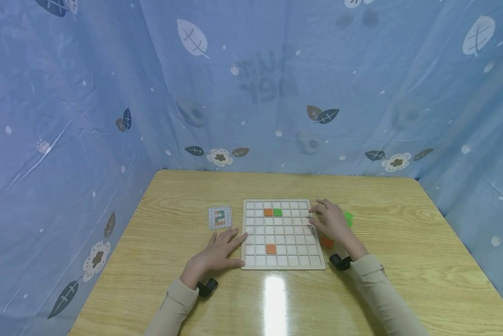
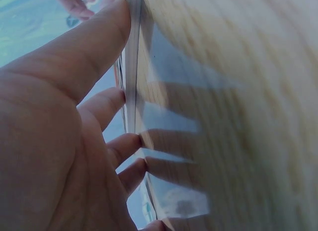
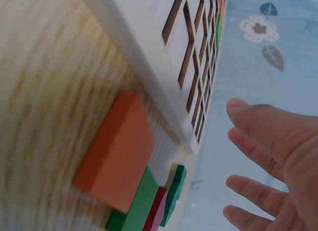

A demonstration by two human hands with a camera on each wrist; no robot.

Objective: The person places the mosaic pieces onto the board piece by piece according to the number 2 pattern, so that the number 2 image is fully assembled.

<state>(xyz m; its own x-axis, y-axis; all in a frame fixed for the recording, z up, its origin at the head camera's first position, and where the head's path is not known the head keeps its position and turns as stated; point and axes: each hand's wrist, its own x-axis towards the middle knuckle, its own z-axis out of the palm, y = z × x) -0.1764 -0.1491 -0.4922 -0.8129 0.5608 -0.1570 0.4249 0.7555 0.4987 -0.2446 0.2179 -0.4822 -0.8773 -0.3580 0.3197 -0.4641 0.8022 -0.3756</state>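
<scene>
A white wooden grid board (image 1: 283,265) lies flat on the table, and its cells (image 3: 190,57) fill the top of the right wrist view. Two orange tiles (image 1: 268,212) (image 1: 271,248) and one green tile (image 1: 278,212) sit in its cells. My left hand (image 1: 218,252) lies flat on the table, its straight fingers (image 2: 107,39) touching the board's left edge (image 2: 132,67). Over the board's right edge hovers my right hand (image 1: 330,222), fingers (image 3: 258,131) relaxed and holding nothing. Loose tiles lie under and beside it: an orange one (image 3: 117,151) and green ones (image 3: 144,206).
A small pattern card (image 1: 220,218) lies left of the board. More loose tiles, green (image 1: 349,218) and orange (image 1: 327,241), lie right of the board. Blue leaf-print curtains (image 1: 276,84) close in the wooden table (image 1: 402,224) on three sides.
</scene>
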